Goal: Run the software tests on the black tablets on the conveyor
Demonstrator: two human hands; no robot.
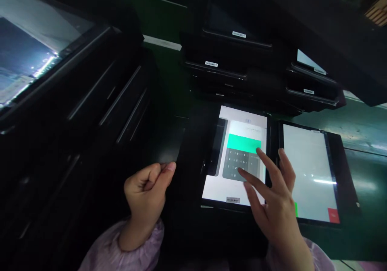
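A tablet (216, 188) lies with its screen lit, showing a calculator keypad under a green band and, at its left, part of a dark panel. Over it is my right hand (276, 198), fingers spread, the index fingertip at the lower keys; whether it touches the glass I cannot tell. Close by on the right, a second tablet (308, 158) shows a mostly white screen with a red block in the lower corner and a bit of green by my wrist. My left hand (148, 186) is curled into a fist, thumb over the fingers, left of the lit tablet. Anything inside it is hidden.
Stacks of dark devices with white labels (211, 64) stand behind the tablets. Another dark stack (102, 89) rises on the left, topped by a reflective screen (39, 45). The green work surface (365, 182) shows at the right.
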